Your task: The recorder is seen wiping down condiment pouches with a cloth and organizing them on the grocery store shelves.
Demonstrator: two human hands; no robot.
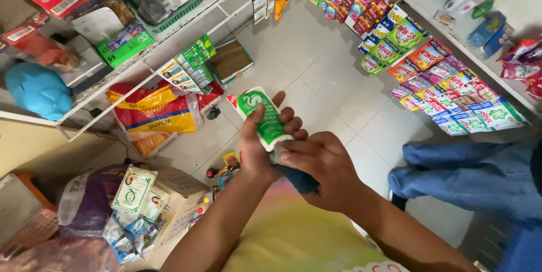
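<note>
Together, left hand (261, 153) and right hand (322, 162) grip a green pouch (264, 118).

At the centre of the frame the left hand (261, 150) closes around a green and white pouch (262, 117), thumb across its front, the pouch tilted toward the upper left. The right hand (322, 165) touches the pouch's lower end and clutches a dark blue cloth (301, 181). Below them lies a pale tiled floor (316, 63). Strips of coloured sachets (429, 74) hang at upper right, a white shelf (186, 29) of boxed goods runs across upper left, and a blue-trousered leg (474, 173) of another person shows at right.
</note>
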